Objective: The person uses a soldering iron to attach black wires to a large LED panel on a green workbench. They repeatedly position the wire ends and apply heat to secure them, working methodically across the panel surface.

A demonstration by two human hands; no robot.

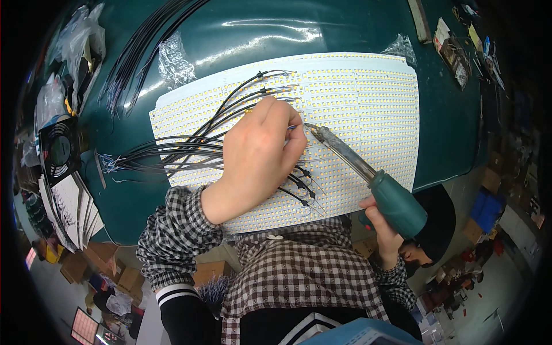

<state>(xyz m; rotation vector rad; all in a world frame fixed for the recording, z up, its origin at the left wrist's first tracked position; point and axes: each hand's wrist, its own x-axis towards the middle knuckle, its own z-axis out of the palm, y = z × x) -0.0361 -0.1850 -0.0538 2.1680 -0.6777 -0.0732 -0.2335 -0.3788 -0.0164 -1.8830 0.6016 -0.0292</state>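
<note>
Mid-solder on the LED panel; left hand pinching a black wire down at center; right hand at 4 o'clock gripping the soldering iron, tip at the joint; probably needs steady contact next.

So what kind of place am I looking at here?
Most likely an electronics assembly workbench. The right hand holds a soldering iron to a white LED panel on a green table, the left hand rests on the black wires, and a cooling fan sits nearby.
</note>
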